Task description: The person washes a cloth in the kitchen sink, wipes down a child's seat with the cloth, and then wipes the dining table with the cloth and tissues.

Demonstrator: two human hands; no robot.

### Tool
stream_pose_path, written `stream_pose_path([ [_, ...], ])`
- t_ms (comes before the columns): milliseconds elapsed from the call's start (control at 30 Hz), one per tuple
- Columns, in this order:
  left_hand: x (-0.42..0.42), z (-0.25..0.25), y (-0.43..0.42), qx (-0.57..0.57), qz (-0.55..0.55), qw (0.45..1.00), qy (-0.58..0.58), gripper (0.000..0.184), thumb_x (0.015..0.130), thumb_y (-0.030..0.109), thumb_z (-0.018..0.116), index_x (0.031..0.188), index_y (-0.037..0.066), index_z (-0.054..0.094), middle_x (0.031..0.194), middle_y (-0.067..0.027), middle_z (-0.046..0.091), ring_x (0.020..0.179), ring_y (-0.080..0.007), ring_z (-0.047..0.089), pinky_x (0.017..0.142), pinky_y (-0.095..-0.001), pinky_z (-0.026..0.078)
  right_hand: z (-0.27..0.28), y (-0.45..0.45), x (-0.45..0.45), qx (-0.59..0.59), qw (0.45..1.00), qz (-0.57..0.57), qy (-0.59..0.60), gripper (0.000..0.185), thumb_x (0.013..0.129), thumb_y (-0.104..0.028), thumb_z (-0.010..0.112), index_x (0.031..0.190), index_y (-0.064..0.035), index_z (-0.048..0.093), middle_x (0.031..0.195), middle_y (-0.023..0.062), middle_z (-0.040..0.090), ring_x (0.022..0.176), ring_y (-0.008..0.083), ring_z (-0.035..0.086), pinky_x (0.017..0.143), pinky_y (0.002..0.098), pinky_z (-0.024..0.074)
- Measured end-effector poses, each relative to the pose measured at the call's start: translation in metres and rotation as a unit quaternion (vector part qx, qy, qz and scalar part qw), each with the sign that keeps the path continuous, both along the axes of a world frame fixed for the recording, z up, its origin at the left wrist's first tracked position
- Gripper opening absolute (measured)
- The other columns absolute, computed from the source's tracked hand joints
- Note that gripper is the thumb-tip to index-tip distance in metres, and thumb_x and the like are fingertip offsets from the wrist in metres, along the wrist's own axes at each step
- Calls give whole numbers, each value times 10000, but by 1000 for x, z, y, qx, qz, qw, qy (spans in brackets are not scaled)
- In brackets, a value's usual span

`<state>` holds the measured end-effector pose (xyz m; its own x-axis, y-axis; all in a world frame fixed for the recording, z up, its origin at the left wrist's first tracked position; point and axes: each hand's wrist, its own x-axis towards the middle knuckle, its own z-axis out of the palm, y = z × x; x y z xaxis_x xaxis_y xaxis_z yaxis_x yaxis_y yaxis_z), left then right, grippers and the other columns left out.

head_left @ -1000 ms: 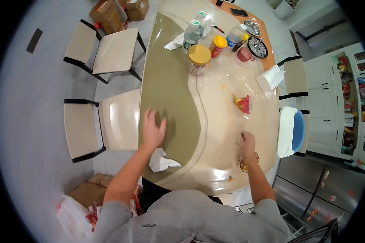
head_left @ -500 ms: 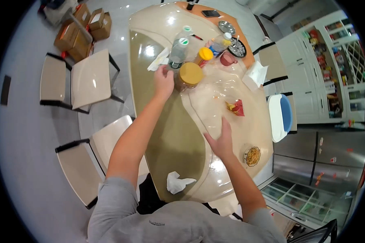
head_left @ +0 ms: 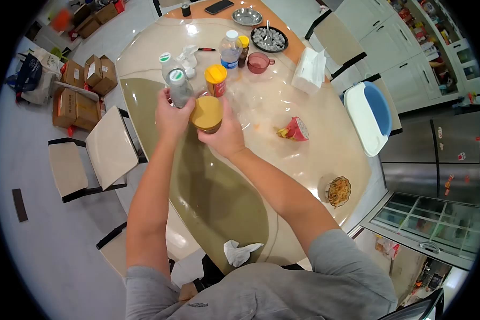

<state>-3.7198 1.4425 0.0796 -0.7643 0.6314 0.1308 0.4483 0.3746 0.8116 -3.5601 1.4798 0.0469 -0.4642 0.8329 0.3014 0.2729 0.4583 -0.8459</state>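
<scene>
My left hand (head_left: pixel 172 121) is closed around the nearer clear plastic bottle (head_left: pixel 181 95), which has a white and green cap. A second bottle (head_left: pixel 169 65) of the same kind stands just behind it. My right hand (head_left: pixel 228 132) grips a jar with a wide gold lid (head_left: pixel 207 113), thumb on the near side and fingers on the far side. The jar is right beside my left hand. Behind the jar stands a red canister with a yellow lid (head_left: pixel 216 80).
On the table (head_left: pixel 304 170) are a water bottle (head_left: pixel 230 50), pink cup (head_left: pixel 258 63), dark pan (head_left: pixel 270 39), metal dish (head_left: pixel 247 17), tissue pack (head_left: pixel 309 71), cut dragon fruit (head_left: pixel 294 130), glass bowl of food (head_left: pixel 338 192) and crumpled tissue (head_left: pixel 240 253). Chairs surround it.
My right hand has moved from the open tabletop onto the gold-lidded jar. My left hand has closed on the nearer bottle. The camera view has shifted and turned.
</scene>
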Motion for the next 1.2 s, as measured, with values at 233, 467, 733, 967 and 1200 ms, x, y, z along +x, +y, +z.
stream_pose_path([
  [233,55,1,2,140,-45,987,-66,706,749,282,844,1274,-19,480,1160,-162,648,1030,-242,662,834,-352,539,3,62,92,-6,992,-110,-59,1056,658,-255,874,1473,90,299,1334,230,556,1226,315,580,1032,378,475],
  [467,101,-29,64,116,-100,988,-21,683,734,272,839,1239,-25,488,1103,-170,650,990,-284,660,844,-383,530,-3,131,131,-23,993,-112,31,1044,670,-224,884,1460,109,289,1338,260,541,1226,356,569,1034,408,467],
  [733,103,-26,54,86,-66,993,45,638,755,257,836,1214,-19,489,1122,-154,618,1024,-280,629,857,-375,514,21,108,136,99,982,-114,-118,1174,649,-327,931,1487,98,226,1462,302,385,1356,429,401,1115,468,370],
  [967,-20,-36,52,113,163,976,89,730,745,314,835,1275,-50,490,1259,-232,580,1122,-328,602,924,-403,486,50,93,106,265,946,-95,-159,1121,665,-320,914,1483,68,252,1443,299,385,1364,455,365,1114,505,353],
  [1200,-43,-33,64,135,21,990,35,668,713,292,858,1209,-60,581,1107,-185,674,1022,-297,655,890,-385,509,33,102,8,149,984,-7,-98,1047,714,-257,858,1494,53,233,1357,288,455,1272,460,451,1048,480,416],
])
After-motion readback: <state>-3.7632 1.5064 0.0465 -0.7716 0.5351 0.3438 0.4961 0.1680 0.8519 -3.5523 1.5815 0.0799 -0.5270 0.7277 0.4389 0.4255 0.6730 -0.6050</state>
